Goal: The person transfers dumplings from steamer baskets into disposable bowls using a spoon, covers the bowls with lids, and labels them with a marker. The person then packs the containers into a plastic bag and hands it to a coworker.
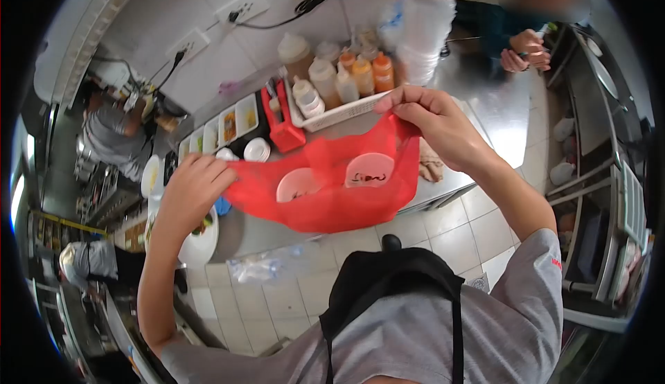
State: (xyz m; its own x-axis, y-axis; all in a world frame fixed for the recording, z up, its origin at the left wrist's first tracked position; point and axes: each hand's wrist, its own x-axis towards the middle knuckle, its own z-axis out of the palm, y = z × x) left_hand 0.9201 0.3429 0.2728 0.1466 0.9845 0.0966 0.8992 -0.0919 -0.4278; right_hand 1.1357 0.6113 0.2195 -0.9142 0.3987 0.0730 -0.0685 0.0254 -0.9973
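Note:
A red plastic bag [325, 214] hangs stretched between my two hands above the counter. My left hand [197, 193] pinches its left top corner, fingers closed. At the opposite corner my right hand [422, 110] grips the plastic between thumb and fingers. Inside the bag sit two round containers with white lids: a left one [298, 184] and a right one [369, 171], both with dark handwriting on top. The lower parts of the containers are hidden by the red plastic.
Squeeze bottles [324, 79] crowd a white basket [346, 112] behind the bag. Ingredient trays [247, 114] and a red holder [285, 135] stand left of it. A white plate [201, 245] with food lies near my left forearm. A co-worker's hands [526, 53] are at far right; other people work at left.

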